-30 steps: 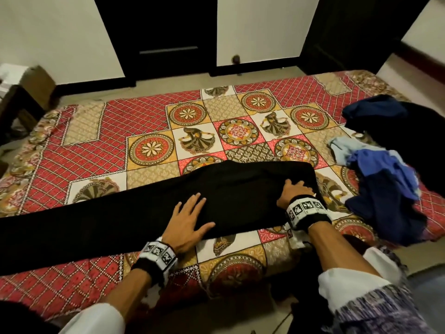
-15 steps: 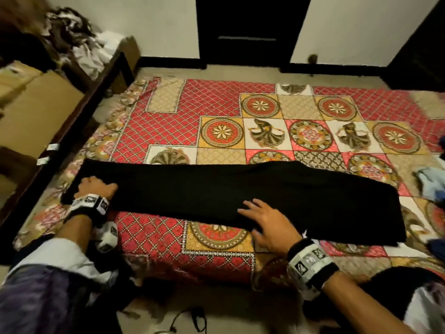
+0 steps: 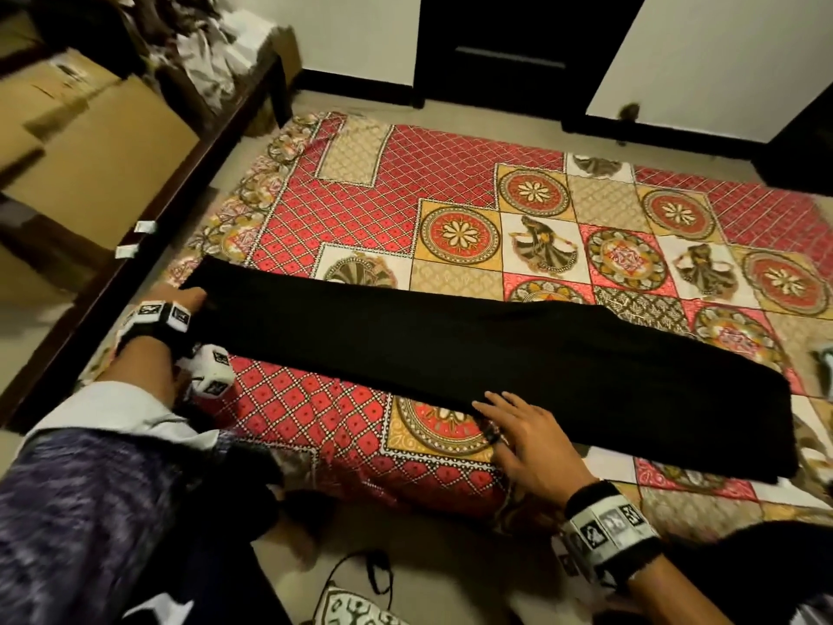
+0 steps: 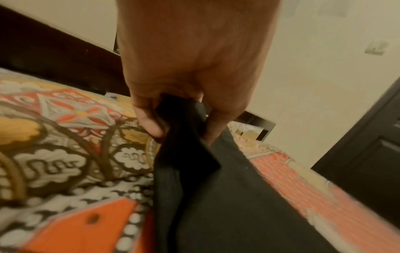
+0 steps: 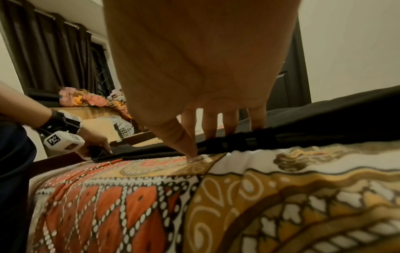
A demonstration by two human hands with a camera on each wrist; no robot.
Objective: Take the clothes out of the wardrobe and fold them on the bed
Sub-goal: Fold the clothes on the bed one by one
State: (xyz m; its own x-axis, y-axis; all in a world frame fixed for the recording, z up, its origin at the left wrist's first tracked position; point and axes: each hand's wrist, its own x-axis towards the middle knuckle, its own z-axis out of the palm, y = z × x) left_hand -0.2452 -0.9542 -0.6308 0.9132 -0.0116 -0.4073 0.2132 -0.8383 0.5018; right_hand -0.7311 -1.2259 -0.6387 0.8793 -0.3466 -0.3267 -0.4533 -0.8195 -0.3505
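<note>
A long black garment (image 3: pixel 450 354) lies stretched flat across the patterned bed cover (image 3: pixel 360 209), running from the left edge to the right. At the garment's left end, my left hand (image 3: pixel 191 297) pinches the black cloth (image 4: pixel 216 205) between thumb and fingers (image 4: pixel 149 125), as the left wrist view shows. My right hand (image 3: pixel 518 439) lies flat with straight, spread fingers on the garment's near edge, about midway along it. In the right wrist view the fingertips (image 5: pixel 210 131) touch the dark fabric (image 5: pixel 324 119) and the thumb presses the bed cover.
Cardboard boxes (image 3: pixel 90 164) and a dark wooden frame (image 3: pixel 135 263) stand left of the bed, with a heap of clothes (image 3: pixel 203 47) behind. A dark door (image 3: pixel 509 47) is beyond the bed. A black cable (image 3: pixel 374 575) lies on the floor by my knees.
The view has swung left along the garment. The left hand went from lying flat on the cloth to gripping its left end. The right hand let go of the right end and lies flat mid-garment.
</note>
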